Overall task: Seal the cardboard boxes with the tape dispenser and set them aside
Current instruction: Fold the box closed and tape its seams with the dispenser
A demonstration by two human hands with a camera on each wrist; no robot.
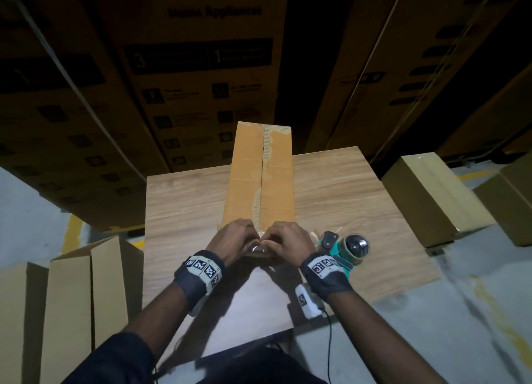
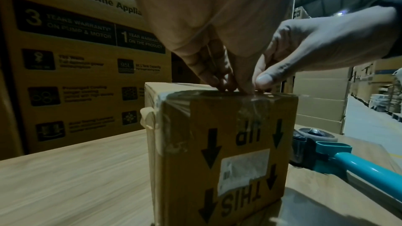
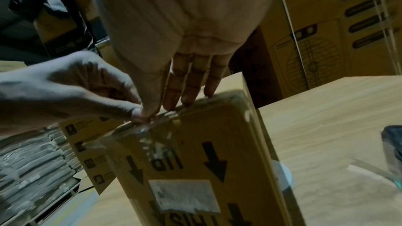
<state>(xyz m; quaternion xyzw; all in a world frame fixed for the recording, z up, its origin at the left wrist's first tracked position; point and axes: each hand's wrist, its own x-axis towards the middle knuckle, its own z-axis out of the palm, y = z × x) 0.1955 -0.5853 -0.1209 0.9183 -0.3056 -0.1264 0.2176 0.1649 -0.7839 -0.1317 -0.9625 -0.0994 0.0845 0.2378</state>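
Both hands, left [image 1: 234,238] and right [image 1: 289,241], press and seemingly pinch the tape end [image 1: 260,246] over the near edge of the box [image 1: 260,176] on the table [image 1: 184,210], so next comes lifting it aside, dispenser [image 1: 344,249] lying idle just right.

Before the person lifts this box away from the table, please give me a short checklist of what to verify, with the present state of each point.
1. Tape runs along the top seam of the box: ok.
2. Tape end folded over the near edge: ok, though wrinkled.
3. Left hand and right hand press the tape end: ok.
4. Tape dispenser set down on the table, clear of the box: ok.
5. Far end of the seam taped down: cannot tell.
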